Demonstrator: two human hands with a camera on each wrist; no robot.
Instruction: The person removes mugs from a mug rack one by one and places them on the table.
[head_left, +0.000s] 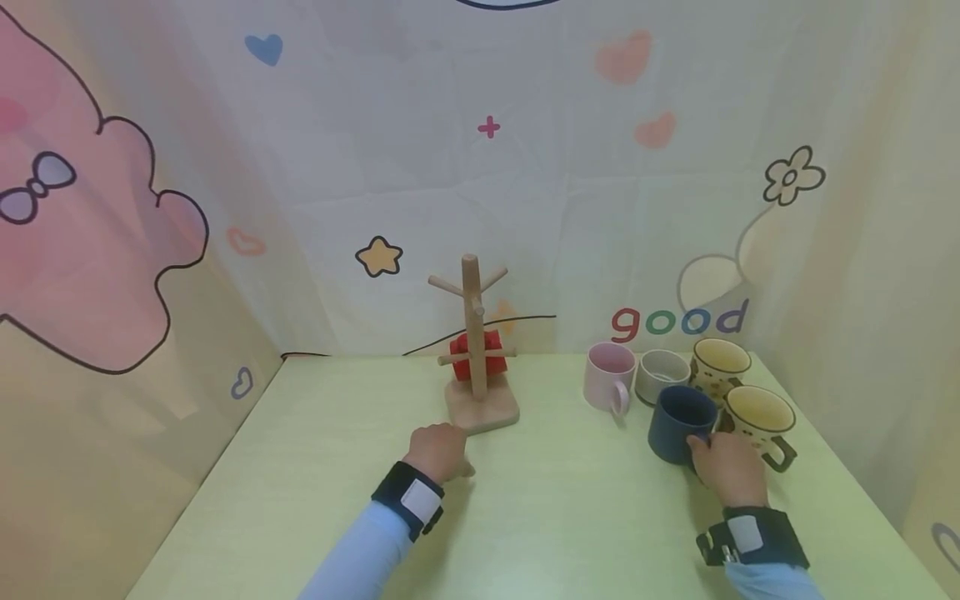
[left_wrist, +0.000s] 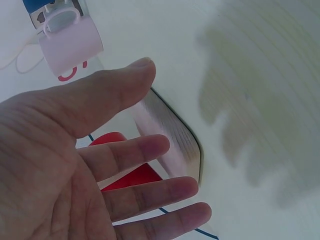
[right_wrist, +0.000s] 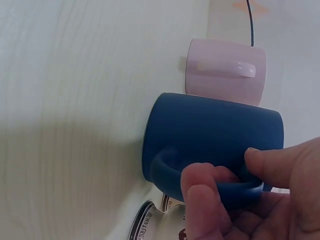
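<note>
On the right, a dark blue mug (head_left: 678, 429) stands in front of other mugs. My right hand (head_left: 731, 471) grips its handle (right_wrist: 172, 175), thumb on top and fingers curled through and around it. Near the middle of the table, a wooden mug tree (head_left: 477, 342) with several pegs stands with a red mug (head_left: 495, 354) behind its post. Just in front of the tree's base (left_wrist: 172, 135), my left hand (head_left: 438, 452) holds nothing; its fingers (left_wrist: 155, 195) and thumb are extended in the left wrist view.
Around the blue mug stand a pink mug (head_left: 606, 379), a small white cup (head_left: 660, 371) and two cream patterned mugs (head_left: 723, 357) with brown handles. A printed curtain (head_left: 420, 167) hangs behind the table (head_left: 570, 517).
</note>
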